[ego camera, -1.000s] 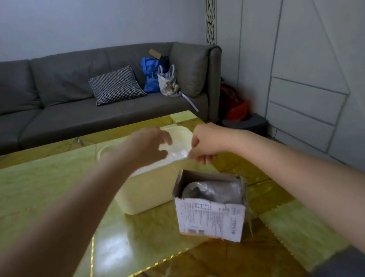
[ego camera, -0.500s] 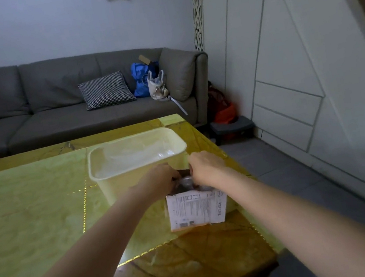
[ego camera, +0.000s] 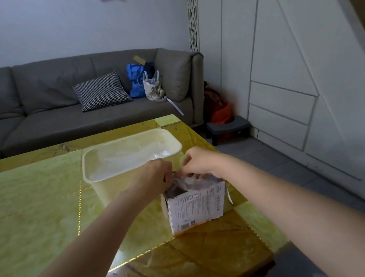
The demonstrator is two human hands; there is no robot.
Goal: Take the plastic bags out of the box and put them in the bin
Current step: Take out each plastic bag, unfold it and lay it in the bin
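Box position: box (ego camera: 194,205) stands upright near the right edge of the surface (ego camera: 32,212), open top facing up, printed label toward the person.
Bag position: plastic bags (ego camera: 188,180) sit crumpled in the box mouth, partly raised above its rim; how many remain inside cannot be told.
Left hand: left hand (ego camera: 153,177) is at the box's left rim, fingers curled and pinching the film.
Right hand: right hand (ego camera: 201,161) is at the far-right part of the box mouth, fingers bent down onto the same film; appears to grip it, though the fingertips are partly hidden.
Hand spacing: hands are close together, nearly touching over the box opening.
Bin position: bin (ego camera: 133,166) stands just beyond the box, toward the far edge of the surface, its near wall next to the box; contact cannot be confirmed.
Bin axis: long axis runs left to right; open top faces up, clear film already lies inside.
Key relation: bin mouth lies directly ahead of and slightly above both hands; judged path is up, then forward over the near rim.
Nearer hand: both are about equally near the bin.
Clearance: open room above box and bin; right edge of the surface is close to the box, so a sideways pull may tip it off.
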